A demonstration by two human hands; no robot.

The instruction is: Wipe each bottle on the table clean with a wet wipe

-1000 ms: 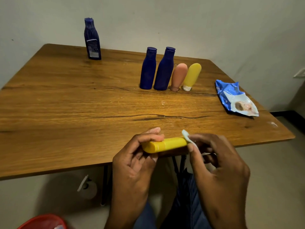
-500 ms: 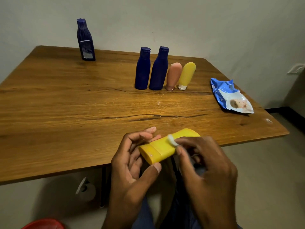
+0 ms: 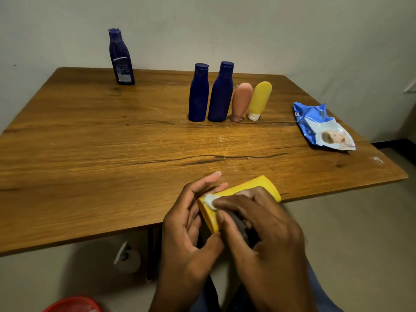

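My left hand (image 3: 186, 224) grips a yellow bottle (image 3: 254, 188) by its cap end, just over the table's near edge. My right hand (image 3: 263, 228) lies over the bottle and pinches a small white wet wipe (image 3: 209, 200) against it near the cap. Much of the bottle is hidden under my right hand. On the wooden table (image 3: 112, 154) stand two dark blue bottles (image 3: 198, 93) (image 3: 221, 93), a pink tube (image 3: 240, 101) and a yellow tube (image 3: 260, 100) in a row. A third blue bottle (image 3: 121, 57) stands at the back left.
A crumpled blue wet-wipe packet (image 3: 322, 127) lies at the table's right side. Below the table I see a white spray bottle (image 3: 127, 257) on the floor and a red bin rim (image 3: 72, 305) at bottom left. A wall closes the back.
My right hand has slid the wipe along the yellow bottle from its far end to the cap end. The bottle has turned so its cap points toward me.
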